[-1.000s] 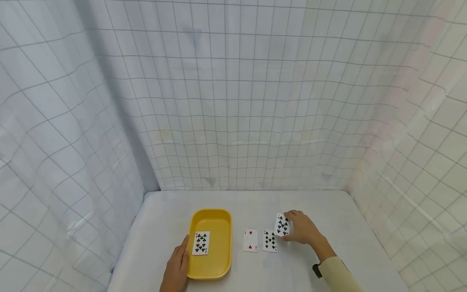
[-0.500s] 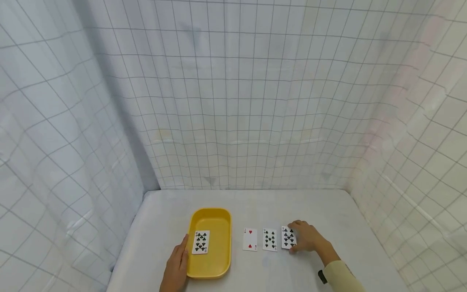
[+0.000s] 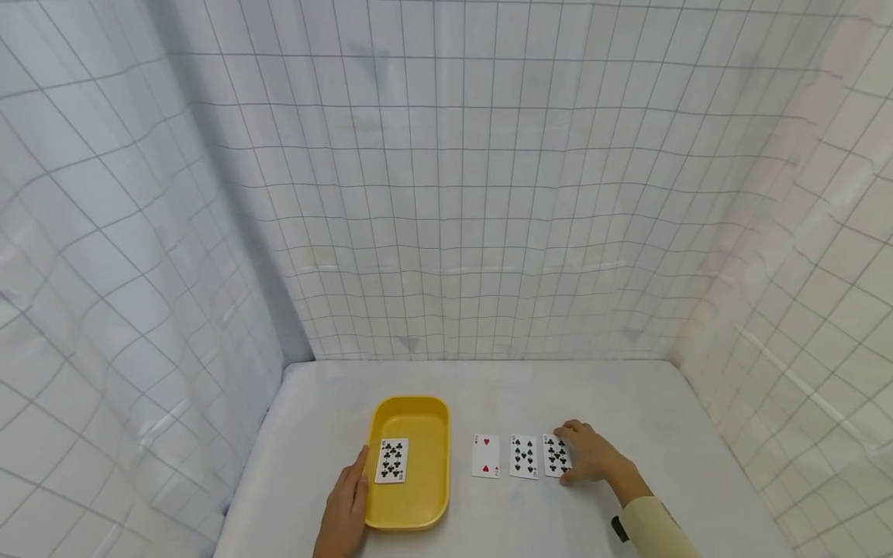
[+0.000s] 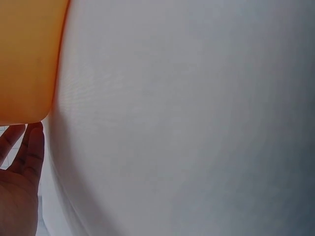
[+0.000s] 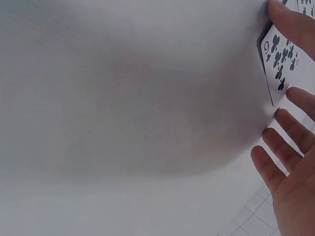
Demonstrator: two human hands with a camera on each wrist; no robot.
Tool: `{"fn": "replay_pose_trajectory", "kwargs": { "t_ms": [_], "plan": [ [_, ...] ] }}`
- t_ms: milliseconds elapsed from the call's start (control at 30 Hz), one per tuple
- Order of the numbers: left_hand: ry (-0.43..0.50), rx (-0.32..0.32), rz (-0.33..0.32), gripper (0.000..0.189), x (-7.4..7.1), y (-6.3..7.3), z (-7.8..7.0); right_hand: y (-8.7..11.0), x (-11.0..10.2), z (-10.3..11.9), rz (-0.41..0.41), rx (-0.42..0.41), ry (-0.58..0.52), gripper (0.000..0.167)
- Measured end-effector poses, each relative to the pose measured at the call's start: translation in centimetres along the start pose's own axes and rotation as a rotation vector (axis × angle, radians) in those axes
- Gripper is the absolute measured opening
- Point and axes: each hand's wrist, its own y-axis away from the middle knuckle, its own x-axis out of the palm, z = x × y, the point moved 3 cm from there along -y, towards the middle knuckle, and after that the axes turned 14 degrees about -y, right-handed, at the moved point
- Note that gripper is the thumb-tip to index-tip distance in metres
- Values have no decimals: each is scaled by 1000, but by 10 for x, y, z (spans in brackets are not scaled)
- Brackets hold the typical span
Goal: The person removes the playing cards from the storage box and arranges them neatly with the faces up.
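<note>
My right hand (image 3: pixel 589 453) holds a nine of clubs playing card (image 3: pixel 556 456) by its edges, thumb at the near edge and a finger at the far one. In the right wrist view that nine of clubs (image 5: pixel 283 59) lies flat at the table, partly covered by the thumb. Left of it a spades card (image 3: pixel 524 456) and a two of hearts (image 3: pixel 485 456) lie face up in a row. My left hand (image 3: pixel 345 504) rests straight fingers against the left side of a yellow tray (image 3: pixel 425 504). A clubs card (image 3: pixel 392 460) lies face up inside the tray.
A white-covered table (image 3: pixel 544 527) carries everything. White gridded curtains (image 3: pixel 446 232) hang behind it and on both sides.
The nine of clubs has come down from above the spades card and to the right, ending beside it at the table. My left hand stays at the tray; the view has shifted slightly.
</note>
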Motion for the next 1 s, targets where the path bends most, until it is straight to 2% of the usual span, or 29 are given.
{"fn": "replay_pose_trajectory", "kwargs": {
  "t_ms": [200, 367, 533, 800, 1000],
  "plan": [
    [8, 1, 16, 50, 0, 0, 0, 1, -1, 0, -13, 2, -27, 83],
    [12, 0, 32, 50, 0, 0, 0, -3, -4, -1, -68, 3, -68, 75],
    [6, 0, 32, 50, 1, 0, 0, -7, -9, 7, -96, -16, -111, 71],
    [4, 2, 15, 50, 1, 0, -1, -25, -12, 49, -141, -127, -162, 64],
    [-20, -1, 10, 49, 0, -1, -2, -43, -12, 98, -117, -240, -188, 65]
  ]
}}
